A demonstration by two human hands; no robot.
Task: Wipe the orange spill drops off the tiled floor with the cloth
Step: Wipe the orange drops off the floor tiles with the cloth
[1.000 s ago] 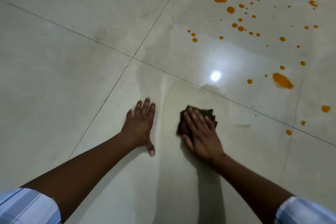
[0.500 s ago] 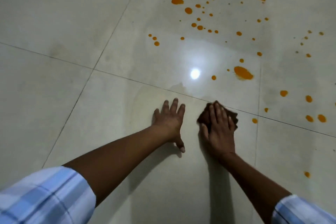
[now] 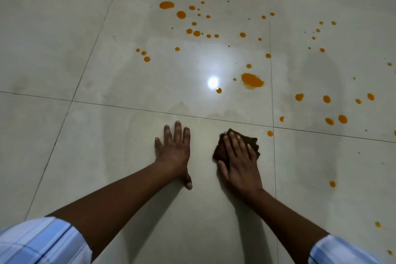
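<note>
My right hand (image 3: 241, 162) lies flat on a dark brown cloth (image 3: 251, 141), pressing it onto the pale tiled floor (image 3: 107, 156). The cloth's far edge and left side stick out from under my fingers. My left hand (image 3: 173, 150) rests palm-down on the tile beside it, fingers spread, holding nothing. Several orange spill drops dot the tiles beyond and to the right. The largest blotch (image 3: 251, 80) is ahead of the cloth. A small drop (image 3: 270, 133) sits just right of the cloth near the grout crossing.
Dark grout lines (image 3: 128, 108) divide the floor into large tiles. A bright light reflection (image 3: 213, 82) shines on the tile ahead. More orange drops (image 3: 332, 184) lie at the right and lower right. A faint wet sheen covers the tile around my hands.
The view has swung right, bringing more drops on the right-hand tiles into sight. My right hand with the cloth has slid slightly right, widening the gap between my hands.
</note>
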